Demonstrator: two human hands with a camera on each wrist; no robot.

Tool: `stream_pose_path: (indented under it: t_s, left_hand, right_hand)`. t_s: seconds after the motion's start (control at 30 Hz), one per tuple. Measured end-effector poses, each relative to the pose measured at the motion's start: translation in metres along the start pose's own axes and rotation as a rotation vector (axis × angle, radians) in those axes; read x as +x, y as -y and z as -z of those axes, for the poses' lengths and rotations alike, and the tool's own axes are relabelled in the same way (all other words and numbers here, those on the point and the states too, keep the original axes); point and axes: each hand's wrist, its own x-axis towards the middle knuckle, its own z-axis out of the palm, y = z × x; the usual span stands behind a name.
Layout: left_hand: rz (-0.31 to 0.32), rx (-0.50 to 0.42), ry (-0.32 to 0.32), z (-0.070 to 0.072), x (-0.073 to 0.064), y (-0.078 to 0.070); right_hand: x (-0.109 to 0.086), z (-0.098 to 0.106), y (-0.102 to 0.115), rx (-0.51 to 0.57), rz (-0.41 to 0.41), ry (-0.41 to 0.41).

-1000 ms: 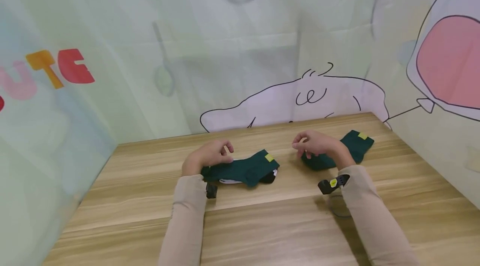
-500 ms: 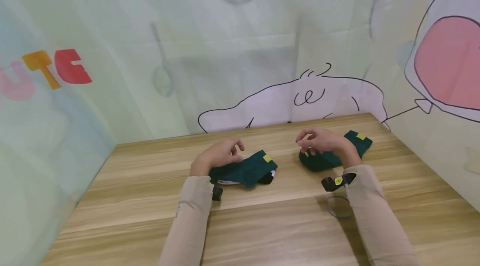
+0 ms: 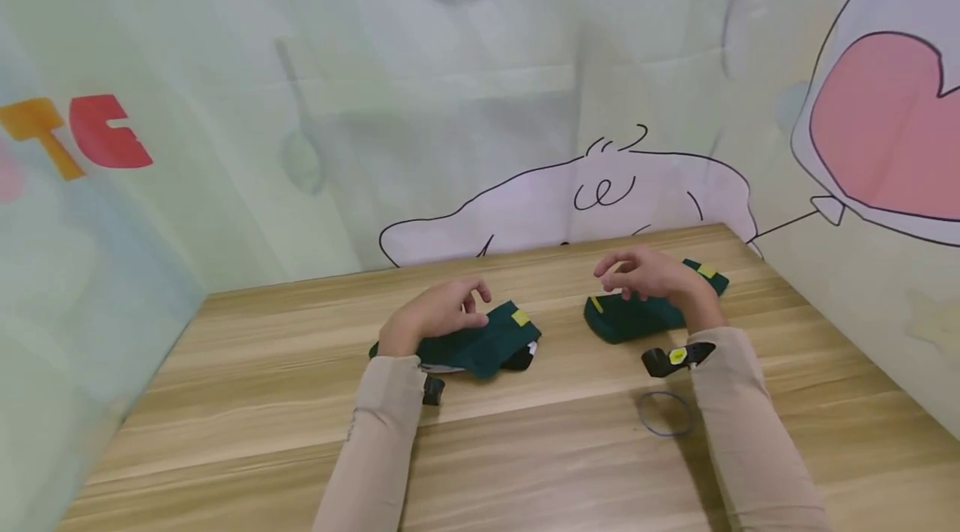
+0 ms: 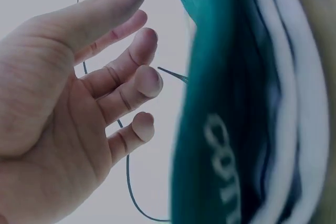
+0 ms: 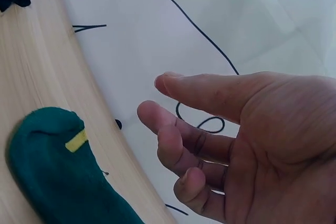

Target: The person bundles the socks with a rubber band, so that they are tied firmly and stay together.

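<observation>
Above a small stack of socks hovers my left hand (image 3: 438,313), its fingers loosely bent and holding nothing. The top sock (image 3: 480,342) is dark green with a yellow patch; white and black socks peek out beneath. In the left wrist view the stacked socks (image 4: 210,98) stand close beside the fingers, with pale lettering on the green one. My right hand (image 3: 648,275) hangs over a single green sock (image 3: 630,317), fingers relaxed and without contact in the right wrist view. That sock (image 5: 58,166) lies flat with a yellow mark near its toe; the hand and wrist hide part of it.
A thin blue-grey ring (image 3: 666,414), like an elastic band, lies on the wooden table (image 3: 525,465) near the right forearm. Behind and at the sides hangs a printed curtain (image 3: 360,98). Each wrist wears a small black camera.
My left hand has shifted slightly right over the sock stack, and my right hand has lifted a little and moved right, showing more of the single sock's toe. The view has turned slightly right.
</observation>
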Motion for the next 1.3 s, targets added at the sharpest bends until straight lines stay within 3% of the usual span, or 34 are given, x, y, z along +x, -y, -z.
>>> stream_pose_path:
  t_s: [0.3,0.7,0.93,1.3]
  left_hand:
    - [-0.045,-0.051,0.012,-0.004,0.018,-0.013]
    - [-0.086,-0.147,0.002,-0.012,0.031,-0.025]
    - [-0.132,-0.157,0.004,-0.024,0.047,-0.037]
    - [-0.135,-0.169,0.045,-0.038,0.062,-0.048]
  right_hand:
    - [-0.006,0.013,-0.010,0.027,0.018,-0.032]
    - [-0.012,0.023,-0.022,0.057,0.049,-0.025]
    - [-0.018,0.028,-0.025,0.067,0.025,-0.050]
    - [-0.023,0.036,-0.035,0.087,-0.019,-0.121]
